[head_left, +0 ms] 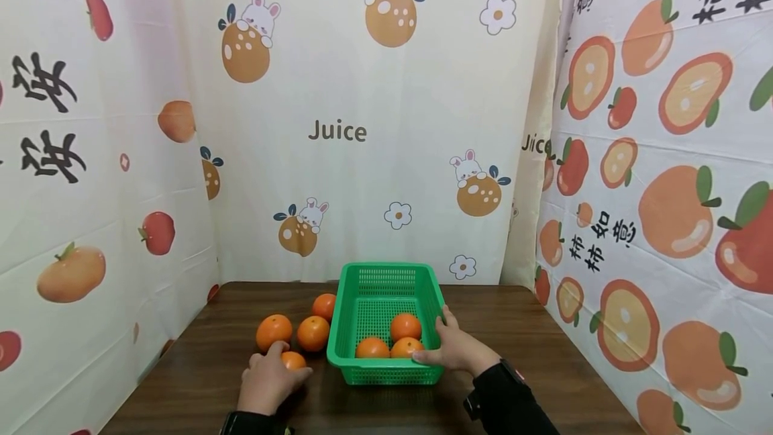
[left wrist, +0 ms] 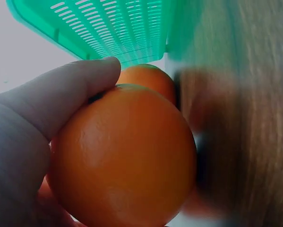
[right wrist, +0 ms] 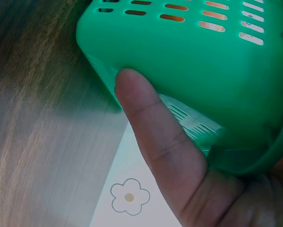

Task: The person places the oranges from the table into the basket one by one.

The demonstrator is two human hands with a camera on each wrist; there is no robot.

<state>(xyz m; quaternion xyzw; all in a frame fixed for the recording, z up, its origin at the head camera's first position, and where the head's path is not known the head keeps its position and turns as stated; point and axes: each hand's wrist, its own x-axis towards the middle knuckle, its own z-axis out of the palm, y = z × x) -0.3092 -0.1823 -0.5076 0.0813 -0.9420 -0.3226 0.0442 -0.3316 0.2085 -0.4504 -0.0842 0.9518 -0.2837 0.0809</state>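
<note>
My left hand (head_left: 270,376) grips an orange (head_left: 293,360) on the table, left of the green basket (head_left: 386,376). In the left wrist view the thumb (left wrist: 80,82) lies across that orange, with a second orange (left wrist: 150,80) just behind. The basket is a plastic one with slotted walls. Over its near right corner my right hand (head_left: 460,349) holds the rim. One finger (right wrist: 155,127) runs along the basket's outside wall in the right wrist view. Inside, near the front, sit three oranges (head_left: 406,327).
Three more oranges (head_left: 313,333) lie on the brown wooden table (head_left: 513,327), close to the basket's left side. Fruit-printed cloth hangs at the left, the right (head_left: 640,113) and the back (head_left: 338,186), close against the table's far edge.
</note>
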